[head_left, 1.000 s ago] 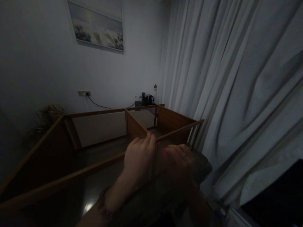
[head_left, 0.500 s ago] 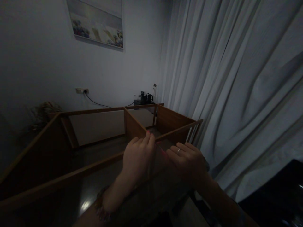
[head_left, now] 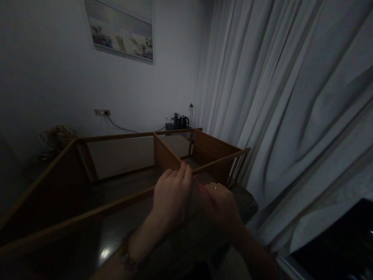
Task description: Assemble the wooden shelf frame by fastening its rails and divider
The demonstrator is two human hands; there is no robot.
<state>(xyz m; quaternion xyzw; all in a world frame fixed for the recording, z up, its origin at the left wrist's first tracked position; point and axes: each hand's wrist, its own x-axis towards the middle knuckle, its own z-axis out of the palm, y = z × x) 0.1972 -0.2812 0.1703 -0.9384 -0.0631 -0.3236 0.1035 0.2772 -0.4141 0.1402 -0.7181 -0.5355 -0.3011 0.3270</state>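
Note:
A wooden frame (head_left: 116, 206) with a middle divider (head_left: 164, 153) lies low in front of me in dim light. My left hand (head_left: 171, 196) is seen from the back, fingers pressed together, at the spot where the divider meets the near rail. My right hand (head_left: 219, 204), with a ring and pink nails, sits close beside it, fingers curled inward. A thin dark sliver (head_left: 196, 179) shows between the two hands; I cannot make out what it is. What either hand grips is hidden.
Long grey curtains (head_left: 291, 109) hang on the right, close to the frame's end slats (head_left: 236, 167). A picture (head_left: 121, 29) hangs on the far wall. Below it are a wall socket with a cable (head_left: 102, 112) and a kettle on a small stand (head_left: 182, 121).
My right hand, spread flat and further right half a second ago, has drawn in toward my left hand with its fingers curled. The left hand has stayed in place.

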